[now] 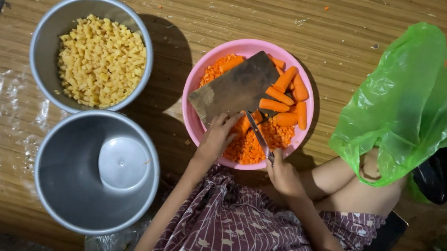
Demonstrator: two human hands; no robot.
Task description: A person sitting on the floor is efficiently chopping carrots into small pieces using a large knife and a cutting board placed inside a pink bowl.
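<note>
Right hand (284, 175) grips the knife (259, 136), blade pointing up-left into the carrots (283, 102); left hand (216, 136) pinches a carrot piece right beside it.

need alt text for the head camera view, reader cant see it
Seen from above, a person's left hand steadies carrot pieces in a pink bowl while the right hand holds a knife. A wooden board rests on the bowl; two metal bowls sit left.

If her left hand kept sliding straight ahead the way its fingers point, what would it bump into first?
The left hand points up into the pink bowl. It would likely meet the small wooden board resting across the bowl, which its fingertips seem already to touch, though depth is hard to judge.
</note>
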